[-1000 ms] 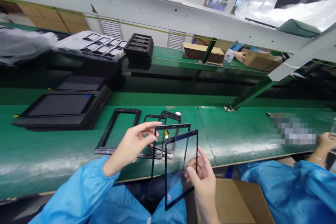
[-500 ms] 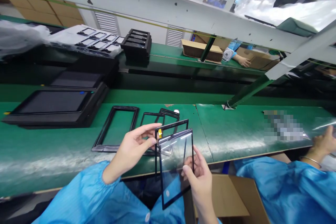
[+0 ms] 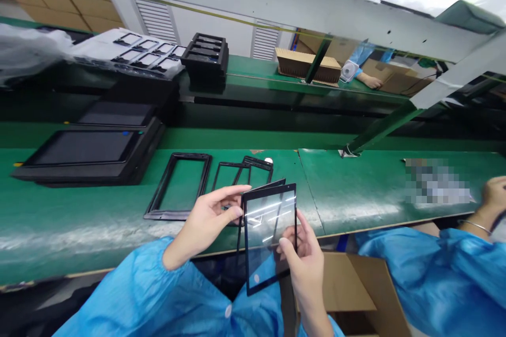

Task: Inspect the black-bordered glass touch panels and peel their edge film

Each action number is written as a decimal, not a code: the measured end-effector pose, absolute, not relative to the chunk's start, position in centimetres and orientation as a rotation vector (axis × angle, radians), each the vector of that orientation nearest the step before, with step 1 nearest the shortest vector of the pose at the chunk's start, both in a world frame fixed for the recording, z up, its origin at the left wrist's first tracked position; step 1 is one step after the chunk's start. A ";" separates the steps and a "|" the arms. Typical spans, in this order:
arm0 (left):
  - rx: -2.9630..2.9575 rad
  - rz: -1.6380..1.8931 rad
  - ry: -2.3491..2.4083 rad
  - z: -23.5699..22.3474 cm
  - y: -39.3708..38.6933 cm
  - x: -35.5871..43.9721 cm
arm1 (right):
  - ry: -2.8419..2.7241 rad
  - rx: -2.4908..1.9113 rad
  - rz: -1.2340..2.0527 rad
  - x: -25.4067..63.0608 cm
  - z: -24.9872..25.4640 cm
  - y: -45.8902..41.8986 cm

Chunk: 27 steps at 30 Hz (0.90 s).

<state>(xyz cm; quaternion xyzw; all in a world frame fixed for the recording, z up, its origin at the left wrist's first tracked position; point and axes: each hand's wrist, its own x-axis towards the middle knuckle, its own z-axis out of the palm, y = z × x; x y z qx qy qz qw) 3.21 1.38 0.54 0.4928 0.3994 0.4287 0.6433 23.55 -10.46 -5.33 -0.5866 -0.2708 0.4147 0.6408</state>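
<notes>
My left hand (image 3: 207, 224) pinches the upper left side of a thin black frame (image 3: 265, 186). In front of that frame is a clear glass panel (image 3: 263, 242) with a black border, its right edge gripped by my right hand (image 3: 306, 260). Panel and frame overlap closely at the top left; whether they touch there I cannot tell. Most of the frame sits hidden behind the panel's border. Beyond my hands, a larger black frame (image 3: 160, 185) lies on the green bench (image 3: 276, 163), with a smaller black frame (image 3: 231, 165) and another frame (image 3: 259, 162) overlapping to its right.
Tablet-like screens (image 3: 85, 147) rest on black trays at the left. Further back are a stack of black trays (image 3: 205, 58) and a brown carton (image 3: 308, 66). A slanted post (image 3: 383, 129) meets the bench. An open cardboard box (image 3: 348, 284) stands below; a co-worker's hand (image 3: 494, 195) is far right.
The glass panel has come nearer to the black frame and now overlaps more of it. The frame's yellow tab is now hidden. The co-worker's hand at the far right has shifted.
</notes>
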 end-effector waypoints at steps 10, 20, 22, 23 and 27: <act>0.980 0.901 0.899 -0.7 1.0 3.5 | -0.602 -1.390 0.976 23.4 -4.9 -10.9; 0.921 0.871 0.883 -1.3 0.9 3.6 | -0.609 -1.402 0.983 23.3 -4.8 -10.8; 0.913 0.871 0.872 -1.4 0.9 3.5 | -0.607 -1.405 0.991 23.3 -4.9 -10.8; 0.914 0.872 0.867 -1.5 0.9 3.5 | -0.606 -1.408 0.990 23.3 -5.0 -10.8; 0.926 0.859 0.857 -1.5 0.8 3.5 | -0.618 -1.418 0.969 23.2 -5.0 -10.7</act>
